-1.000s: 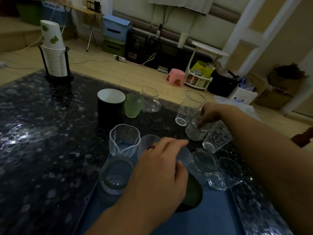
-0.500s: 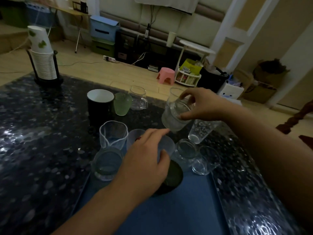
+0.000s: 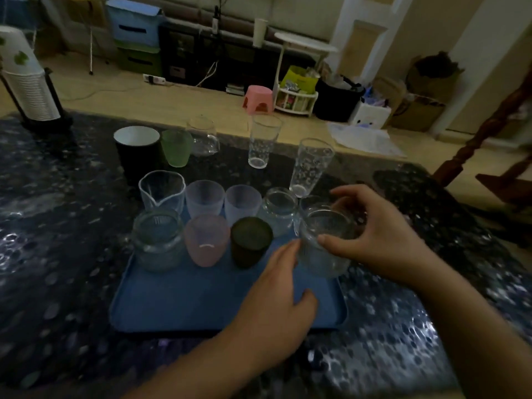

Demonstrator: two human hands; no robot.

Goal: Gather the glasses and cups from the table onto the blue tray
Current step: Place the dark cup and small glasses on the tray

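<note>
The blue tray (image 3: 184,300) lies on the dark table and holds several vessels in two rows: a clear beaker (image 3: 161,191), two frosted cups (image 3: 205,197), a jar (image 3: 157,240), a pink cup (image 3: 205,240) and a dark cup (image 3: 250,240). My right hand (image 3: 380,240) grips a short clear glass (image 3: 325,243) over the tray's right edge. My left hand (image 3: 276,309) hovers above the tray, fingertips touching that glass, holding nothing. On the table behind stand a black mug (image 3: 136,152), a green cup (image 3: 176,148), a handled glass (image 3: 203,136) and two tall clear glasses (image 3: 262,141) (image 3: 311,165).
A rack of stacked paper cups (image 3: 28,90) stands at the table's far left corner. A wooden chair (image 3: 495,133) is at the right past the table edge. Floor clutter, a pink stool (image 3: 257,99) and storage boxes lie beyond the table.
My right hand has carried the short glass from above the table's back down to the tray's right edge. My left hand pulled back off the dark cup toward that glass.
</note>
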